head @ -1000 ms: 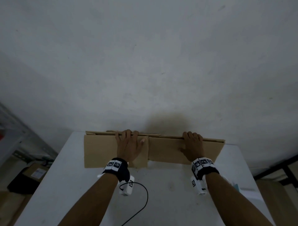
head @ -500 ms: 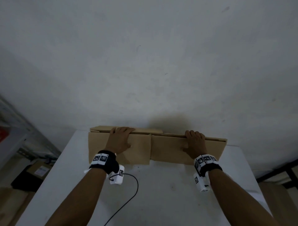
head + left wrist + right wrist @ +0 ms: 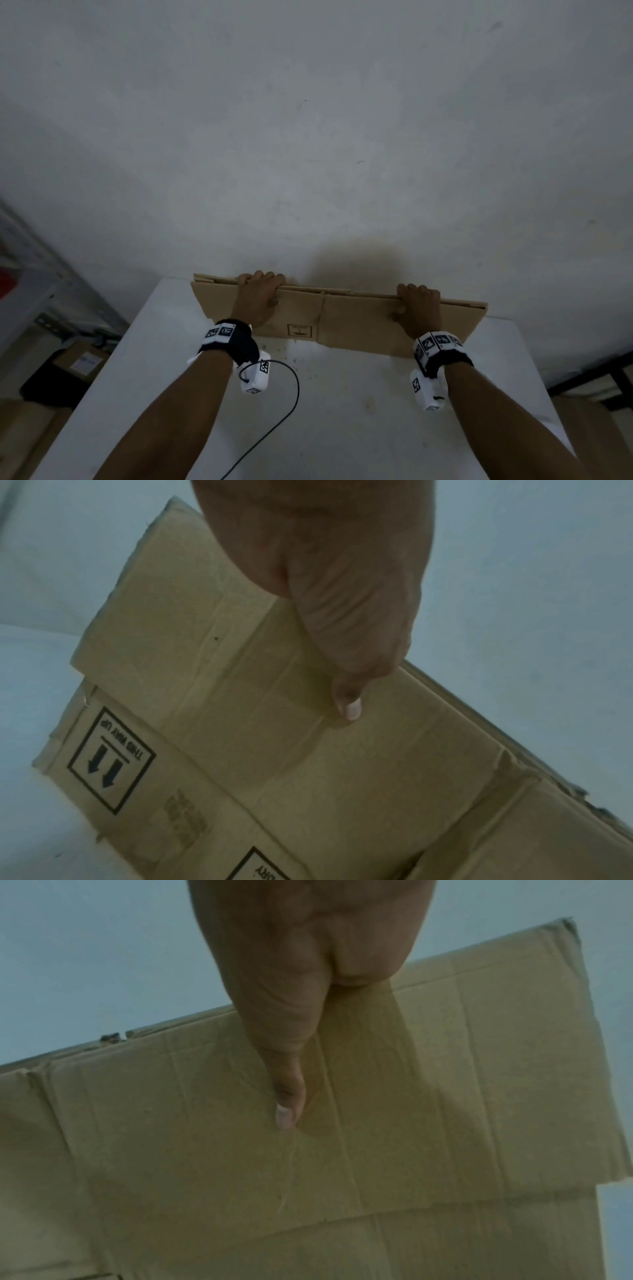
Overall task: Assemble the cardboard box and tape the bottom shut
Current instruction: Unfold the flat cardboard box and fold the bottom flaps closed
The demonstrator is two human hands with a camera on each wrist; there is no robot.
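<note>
Shifted leftward along the top edge since a second ago: left hand (image 3: 259, 298), fingers hooked over the flattened brown cardboard box (image 3: 356, 322), thumb pressed on the near face. Stood on edge at the far side of the white table (image 3: 342, 418), tilted up against the pale wall (image 3: 308, 137). Clamped likewise farther right: right hand (image 3: 418, 310), thumb on the front.

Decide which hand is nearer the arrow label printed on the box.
Left. The left hand grips the box top just above the label; the right hand grips farther right.
</note>
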